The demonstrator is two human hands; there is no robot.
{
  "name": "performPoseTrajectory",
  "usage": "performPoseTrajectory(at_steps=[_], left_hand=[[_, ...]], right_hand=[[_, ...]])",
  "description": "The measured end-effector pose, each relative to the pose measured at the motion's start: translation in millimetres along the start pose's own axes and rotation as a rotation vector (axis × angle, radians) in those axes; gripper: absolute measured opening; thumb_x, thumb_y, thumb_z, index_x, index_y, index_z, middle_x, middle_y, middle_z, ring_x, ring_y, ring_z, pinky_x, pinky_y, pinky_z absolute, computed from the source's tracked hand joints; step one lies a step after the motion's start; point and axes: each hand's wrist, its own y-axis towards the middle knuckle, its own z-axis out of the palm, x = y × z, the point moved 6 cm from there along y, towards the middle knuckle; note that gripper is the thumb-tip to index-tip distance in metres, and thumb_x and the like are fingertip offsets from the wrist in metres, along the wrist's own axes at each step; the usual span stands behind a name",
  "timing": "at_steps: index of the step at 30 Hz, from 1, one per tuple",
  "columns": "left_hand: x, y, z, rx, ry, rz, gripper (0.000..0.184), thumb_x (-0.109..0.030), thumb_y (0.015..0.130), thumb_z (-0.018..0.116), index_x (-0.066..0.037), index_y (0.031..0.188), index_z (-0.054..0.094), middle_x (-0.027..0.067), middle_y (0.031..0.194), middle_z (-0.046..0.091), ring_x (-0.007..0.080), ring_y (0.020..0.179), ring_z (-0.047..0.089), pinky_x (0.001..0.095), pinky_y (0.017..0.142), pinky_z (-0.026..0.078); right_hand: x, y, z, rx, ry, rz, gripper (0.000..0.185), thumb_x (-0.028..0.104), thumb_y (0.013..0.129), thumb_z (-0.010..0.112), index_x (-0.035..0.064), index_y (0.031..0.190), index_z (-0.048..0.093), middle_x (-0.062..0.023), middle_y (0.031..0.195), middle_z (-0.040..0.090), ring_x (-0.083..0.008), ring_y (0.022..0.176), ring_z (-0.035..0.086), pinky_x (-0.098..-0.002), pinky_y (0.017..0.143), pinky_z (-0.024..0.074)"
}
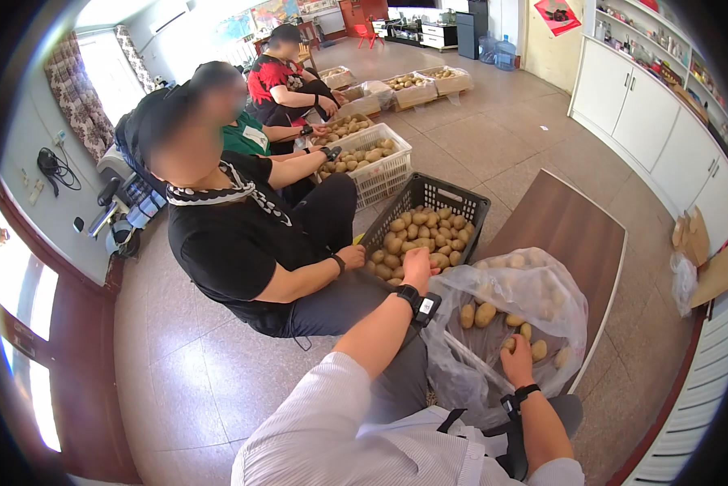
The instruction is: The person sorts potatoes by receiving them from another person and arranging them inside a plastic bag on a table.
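Note:
My left hand is over the near right edge of a black crate full of potatoes; its fingers are bent, and what they hold, if anything, is hidden. Over a clear plastic bag lining an open container, my right hand has its fingers closed round a potato. Several more potatoes lie in the bag around that hand, and others show blurred through the plastic. Both wrists carry black bands with small devices.
A brown board lies beyond the bag. At my left sits a person in black, close to the black crate. Farther back, other people sit by a white crate and more potato boxes. White cabinets line the right wall.

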Motion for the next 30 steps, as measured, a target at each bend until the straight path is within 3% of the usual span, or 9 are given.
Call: performPoseTrajectory(at_steps=[4, 6, 9, 16, 19, 21, 24, 26, 30], left_hand=[[-9.7, -28.1, 20.3, 0.067, 0.081, 0.017, 0.035, -0.025, 0.098, 0.051, -0.001, 0.123, 0.052, 0.0128, 0.111, 0.058, 0.0251, 0.081, 0.063, 0.0367, 0.063, 0.053], [-5.2, -36.0, 33.8, 0.236, 0.166, -0.015, 0.033, -0.028, 0.098, 0.052, -0.002, 0.118, 0.054, 0.0104, 0.107, 0.06, 0.0219, 0.074, 0.063, 0.0339, 0.059, 0.05], [-0.8, -50.6, 49.2, 0.36, 0.286, -0.076, 0.033, -0.03, 0.097, 0.053, -0.003, 0.117, 0.056, 0.0085, 0.105, 0.061, 0.0191, 0.069, 0.062, 0.0314, 0.057, 0.049], [16.5, -73.6, 63.9, 0.56, 0.428, -0.134, 0.04, -0.039, 0.097, 0.054, -0.003, 0.114, 0.057, 0.0097, 0.101, 0.063, 0.0173, 0.058, 0.061, 0.031, 0.048, 0.047], [16.0, -88.4, 71.1, 0.643, 0.513, -0.145, 0.048, -0.046, 0.097, 0.053, -0.002, 0.116, 0.056, 0.011, 0.103, 0.063, 0.0187, 0.06, 0.063, 0.0326, 0.05, 0.048], [21.7, -100.0, 73.9, 0.698, 0.529, -0.23, 0.054, -0.051, 0.097, 0.052, -0.001, 0.116, 0.055, 0.0129, 0.107, 0.063, 0.0201, 0.061, 0.063, 0.0337, 0.052, 0.048], [27.7, -113.0, 78.5, 0.824, 0.466, -0.306, 0.049, -0.05, 0.099, 0.052, -0.002, 0.11, 0.06, 0.0122, 0.096, 0.067, 0.0204, 0.059, 0.064, 0.0338, 0.05, 0.048], [33.1, -121.7, 83.6, 0.935, 0.445, -0.381, 0.043, -0.046, 0.101, 0.051, -0.005, 0.103, 0.063, 0.0077, 0.081, 0.067, 0.019, 0.059, 0.064, 0.0323, 0.047, 0.047], [32.7, -112.5, 80.6, 0.94, 0.354, -0.348, 0.035, -0.04, 0.1, 0.057, -0.006, 0.106, 0.061, 0.0064, 0.081, 0.066, 0.0174, 0.059, 0.063, 0.0304, 0.046, 0.047]], right_hand=[[-55.5, 12.5, 34.1, 0.022, 0.484, 0.305, 0.042, 0.018, 0.085, 0.06, 0.0012, 0.124, 0.055, -0.0199, 0.106, 0.063, -0.0315, 0.094, 0.064, -0.0408, 0.082, 0.052], [-27.5, 7.1, 19.5, 0.05, 0.695, 0.463, 0.036, 0.019, 0.088, 0.059, 0.0014, 0.12, 0.053, -0.0118, 0.091, 0.061, -0.0204, 0.071, 0.062, -0.0344, 0.062, 0.0516], [8.8, 5.7, 7.8, 0.142, 0.817, 0.508, 0.029, 0.018, 0.091, 0.058, 0.0035, 0.114, 0.051, -0.0064, 0.085, 0.056, -0.0125, 0.057, 0.053, -0.0286, 0.049, 0.0449], [75.1, 20.7, -10.7, 0.243, 0.705, 0.292, 0.023, 0.021, 0.096, 0.06, 0.0054, 0.109, 0.05, -0.0027, 0.077, 0.052, -0.0102, 0.055, 0.05, -0.0271, 0.048, 0.0418], [97.1, 35.9, -13.3, 0.282, 0.658, 0.162, 0.03, 0.028, 0.098, 0.061, 0.0022, 0.11, 0.053, -0.0071, 0.08, 0.059, -0.0181, 0.062, 0.059, -0.0326, 0.056, 0.0473], [100.7, 49.2, -8.6, 0.174, 0.458, 0.07, 0.039, 0.034, 0.098, 0.06, -0.0022, 0.111, 0.057, -0.0158, 0.089, 0.066, -0.0291, 0.077, 0.065, -0.0386, 0.071, 0.0508], [120.5, 56.2, -10.1, 0.169, 0.425, 0.046, 0.046, 0.038, 0.098, 0.06, -0.0049, 0.114, 0.058, -0.0226, 0.099, 0.067, -0.0366, 0.09, 0.065, -0.0416, 0.082, 0.0497], [130.8, 51.4, -17.7, 0.075, 0.422, -0.005, 0.044, 0.037, 0.098, 0.059, -0.0045, 0.113, 0.058, -0.0219, 0.098, 0.067, -0.0349, 0.09, 0.065, -0.0409, 0.081, 0.0499], [149.3, 42.6, -24.6, -0.069, 0.559, -0.092, 0.037, 0.033, 0.099, 0.058, -0.0032, 0.109, 0.059, -0.0183, 0.092, 0.066, -0.0292, 0.086, 0.065, -0.0389, 0.077, 0.0507]])
